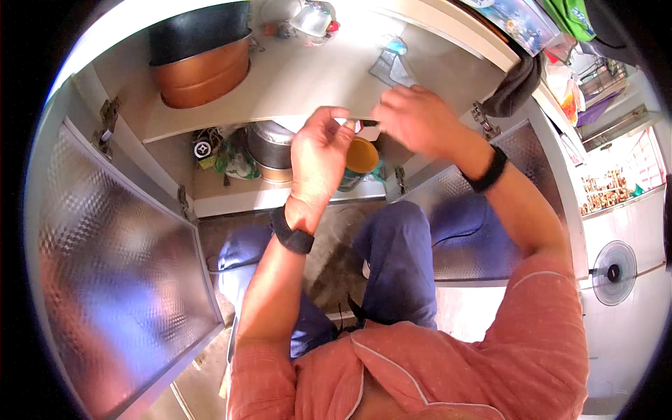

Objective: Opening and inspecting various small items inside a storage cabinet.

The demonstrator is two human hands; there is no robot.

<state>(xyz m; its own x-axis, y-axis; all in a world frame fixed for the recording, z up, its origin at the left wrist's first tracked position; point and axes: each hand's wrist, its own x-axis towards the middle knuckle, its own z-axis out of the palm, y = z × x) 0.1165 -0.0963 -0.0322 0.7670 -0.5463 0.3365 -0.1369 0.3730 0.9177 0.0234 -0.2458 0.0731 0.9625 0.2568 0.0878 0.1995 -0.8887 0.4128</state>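
Observation:
My left hand (pixel 320 152) is at the front edge of a cabinet shelf (pixel 294 79), with its thumb and fingers curled close together. Whether something small is pinched there cannot be seen. A small white and red thing (pixel 359 126) shows just beside the thumb. My right hand (pixel 415 121), blurred, hovers to the right with its fingers bent; its grip is unclear. On the shelf beyond it lies a grey mesh-like piece (pixel 389 67) with a blue item (pixel 397 46) behind. Below the hands, a yellow round container or lid (pixel 362 155) sits in the lower compartment.
A copper-coloured pot (pixel 205 73) with a dark upper part stands on the shelf at left. Beneath are a metal pot (pixel 269 144) and a green plastic bag (pixel 236 160). Open textured doors (pixel 131 262) flank me. A fan (pixel 614 273) is at far right.

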